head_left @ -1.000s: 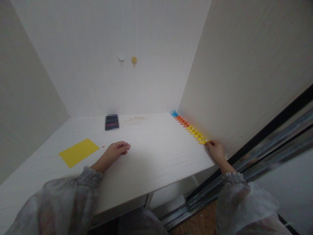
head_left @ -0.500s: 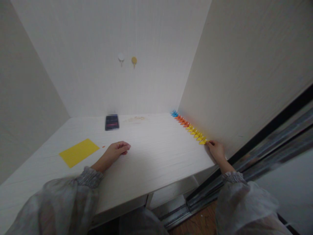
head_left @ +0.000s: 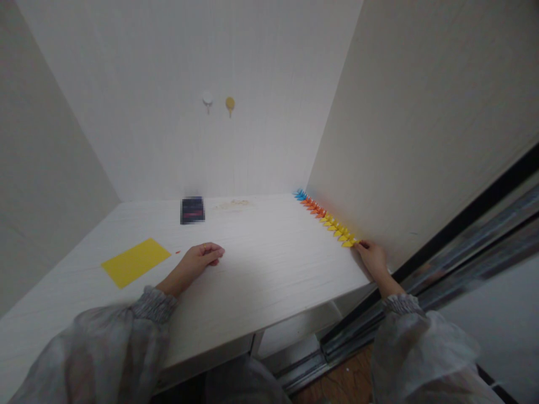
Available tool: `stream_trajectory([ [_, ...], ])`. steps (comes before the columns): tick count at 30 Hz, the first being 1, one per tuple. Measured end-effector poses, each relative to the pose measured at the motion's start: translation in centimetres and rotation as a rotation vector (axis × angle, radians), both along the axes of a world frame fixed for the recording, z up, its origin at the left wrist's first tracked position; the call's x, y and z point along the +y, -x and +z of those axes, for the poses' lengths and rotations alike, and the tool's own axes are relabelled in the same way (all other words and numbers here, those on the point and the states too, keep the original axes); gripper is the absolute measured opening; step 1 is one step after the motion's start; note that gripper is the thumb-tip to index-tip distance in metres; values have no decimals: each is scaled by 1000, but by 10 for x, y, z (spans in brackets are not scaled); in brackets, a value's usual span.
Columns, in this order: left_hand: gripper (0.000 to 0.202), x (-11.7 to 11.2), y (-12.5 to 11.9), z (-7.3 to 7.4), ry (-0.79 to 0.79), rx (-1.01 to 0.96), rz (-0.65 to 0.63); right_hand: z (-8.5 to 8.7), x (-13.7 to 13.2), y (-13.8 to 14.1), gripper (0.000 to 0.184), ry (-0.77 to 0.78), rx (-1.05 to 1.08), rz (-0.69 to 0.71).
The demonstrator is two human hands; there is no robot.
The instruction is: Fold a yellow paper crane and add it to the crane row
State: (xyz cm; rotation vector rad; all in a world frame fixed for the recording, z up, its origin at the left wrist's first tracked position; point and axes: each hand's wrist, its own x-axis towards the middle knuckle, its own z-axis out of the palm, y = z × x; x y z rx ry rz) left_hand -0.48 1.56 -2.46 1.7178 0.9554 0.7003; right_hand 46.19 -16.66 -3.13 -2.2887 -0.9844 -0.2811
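Along the right wall runs a row of small folded paper cranes, blue (head_left: 300, 194) at the far end, orange (head_left: 312, 207) in the middle and yellow (head_left: 337, 229) nearest me. My right hand (head_left: 373, 258) is at the near end of this row, thumb and fingertips pinched on the last yellow crane (head_left: 348, 243). Part of that crane is hidden by the fingertips. On the left side, my left hand (head_left: 206, 255) rests on the white table (head_left: 261, 280), its fingers curled in towards the thumb with nothing visible in them.
A yellow sheet of paper (head_left: 135, 262) lies left of my left hand, with a tiny orange scrap (head_left: 177, 252) beside it. A dark blurred object (head_left: 192, 211) stands near the back wall. Two hooks (head_left: 229, 104) are fixed to that wall. The table's front edge (head_left: 311, 310) runs below my hands.
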Motion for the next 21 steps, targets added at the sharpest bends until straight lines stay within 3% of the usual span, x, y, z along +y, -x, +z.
stream_trajectory([
  [21, 32, -5, -1, 6, 27, -14, 6, 1, 0, 1, 34, 1, -12, -38],
])
